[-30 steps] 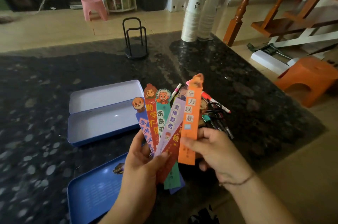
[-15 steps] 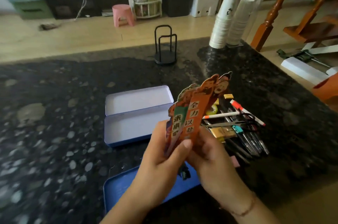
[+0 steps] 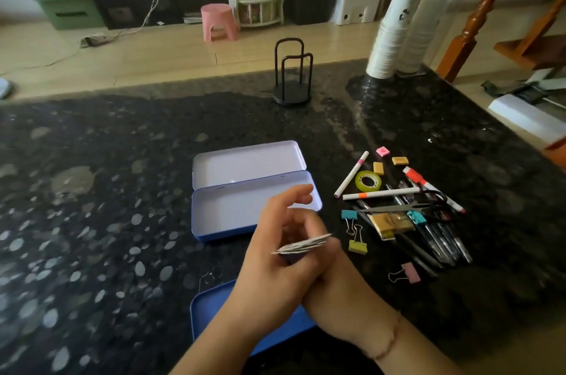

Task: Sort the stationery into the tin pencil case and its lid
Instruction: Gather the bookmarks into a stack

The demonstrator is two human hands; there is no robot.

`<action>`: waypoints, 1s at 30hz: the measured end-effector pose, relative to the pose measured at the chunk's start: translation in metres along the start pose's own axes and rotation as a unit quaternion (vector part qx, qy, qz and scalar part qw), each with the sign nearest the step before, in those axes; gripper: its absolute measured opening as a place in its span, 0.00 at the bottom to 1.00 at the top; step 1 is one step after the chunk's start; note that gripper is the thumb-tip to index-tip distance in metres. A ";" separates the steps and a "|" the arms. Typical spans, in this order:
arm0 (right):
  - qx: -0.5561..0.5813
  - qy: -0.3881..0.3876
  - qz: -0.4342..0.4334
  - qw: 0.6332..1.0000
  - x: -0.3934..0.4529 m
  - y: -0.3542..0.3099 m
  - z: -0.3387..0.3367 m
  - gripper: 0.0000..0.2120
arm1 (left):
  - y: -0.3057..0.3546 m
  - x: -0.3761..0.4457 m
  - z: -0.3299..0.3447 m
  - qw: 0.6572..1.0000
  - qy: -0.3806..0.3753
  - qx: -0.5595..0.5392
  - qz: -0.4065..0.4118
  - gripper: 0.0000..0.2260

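Edge-on, the stack of paper bookmarks (image 3: 301, 244) showed only as a thin, pale sliver held above the desk (image 3: 107, 191), just in front of the open tin pencil case (image 3: 245, 206). Such card strips were judged light, thin and bendy, smooth enough to slide over one another and fan apart; they would best be taken across their flat faces near the middle, squared up, not by a corner. The left hand (image 3: 275, 255) had its grip curled round the stack, thumb over the top edge, index finger lifted and loosely bent toward the case. The right hand (image 3: 333, 283) lay close beneath and behind it, touching it, fingers hidden; whether its grip also held the bookmarks could not be told. Both forearms came up from the near edge, meeting over a blue lid (image 3: 211, 310) lying near the body. The pencil case stood open, both hinged halves bare inside. To its right lay loose stationery: a roll of tape (image 3: 368, 181), erasers (image 3: 378, 168), binder clips (image 3: 357, 246), white markers (image 3: 381, 193) and a heap of pens (image 3: 441, 237).
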State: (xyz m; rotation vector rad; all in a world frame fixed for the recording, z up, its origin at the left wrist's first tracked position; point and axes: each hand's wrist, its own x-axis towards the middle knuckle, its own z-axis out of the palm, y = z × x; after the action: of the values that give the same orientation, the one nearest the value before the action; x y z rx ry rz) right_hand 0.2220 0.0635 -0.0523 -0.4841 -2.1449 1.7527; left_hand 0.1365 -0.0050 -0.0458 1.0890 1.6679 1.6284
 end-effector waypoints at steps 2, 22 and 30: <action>-0.041 0.013 -0.014 0.999 0.001 -0.003 -0.006 0.24 | 0.000 0.003 0.000 0.999 0.019 0.028 0.033 0.17; -0.362 0.028 -0.063 0.930 -0.018 0.007 -0.075 0.06 | -0.009 0.010 -0.029 0.918 -0.231 0.320 -0.033 0.07; -0.166 0.086 0.048 0.981 0.006 0.008 -0.070 0.07 | -0.005 0.021 -0.092 0.979 -0.006 0.173 -0.111 0.24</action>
State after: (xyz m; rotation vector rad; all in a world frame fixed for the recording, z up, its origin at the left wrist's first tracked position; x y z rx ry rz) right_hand 0.2495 0.1287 -0.0463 -0.8042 -2.3262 1.3422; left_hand 0.0472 -0.0356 -0.0380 1.0236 2.0341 1.2187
